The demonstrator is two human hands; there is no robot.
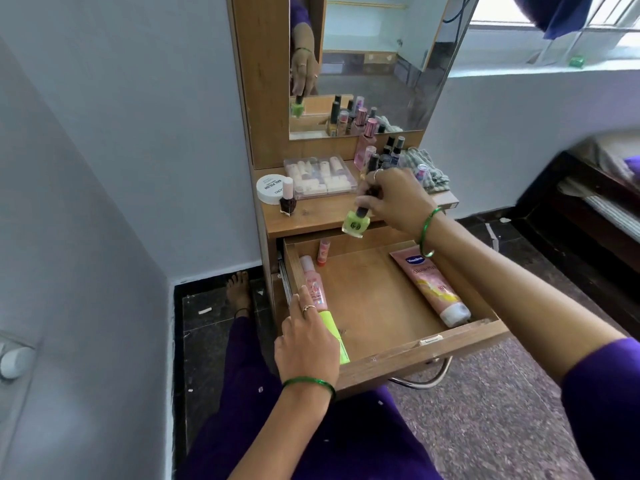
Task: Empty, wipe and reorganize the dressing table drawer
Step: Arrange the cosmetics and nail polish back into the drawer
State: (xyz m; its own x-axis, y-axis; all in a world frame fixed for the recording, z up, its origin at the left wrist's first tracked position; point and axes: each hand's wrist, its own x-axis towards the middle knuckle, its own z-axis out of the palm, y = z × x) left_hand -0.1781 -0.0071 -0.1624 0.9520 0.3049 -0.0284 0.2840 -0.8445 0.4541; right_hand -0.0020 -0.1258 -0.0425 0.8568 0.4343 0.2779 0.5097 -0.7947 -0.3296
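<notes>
Pinching the dark cap of a green polish bottle (356, 223), the right hand (394, 202) holds it upright in the air over the back edge of the open drawer (408, 355), just in front of the tabletop (322, 216). The fingers close around the cap from above; the bottle hangs below them, touching nothing else.

The left hand (306, 341) rests inside the drawer at its left wall, fingers straight and together, lying on a bright green pack (334, 336). Just beyond the fingertips lies a pink bottle (313, 284) along the same wall, and past that a small red tube (323, 251) stands in the back left corner. A Vaseline tube (429, 285) lies along the drawer's right side, below the right wrist, its white cap toward the front.

On the tabletop, left of the right-hand fingers, sit a clear box (320, 176) of pale items, a white round tub (268, 188) and a dark polish bottle (287, 200). Behind the fingers stands a cluster of bottles (381, 150), with a checked cloth (427, 168) to their right. The mirror (374, 64) above reflects hand and green bottle. Both wrists carry green bangles; the sleeves are purple.
</notes>
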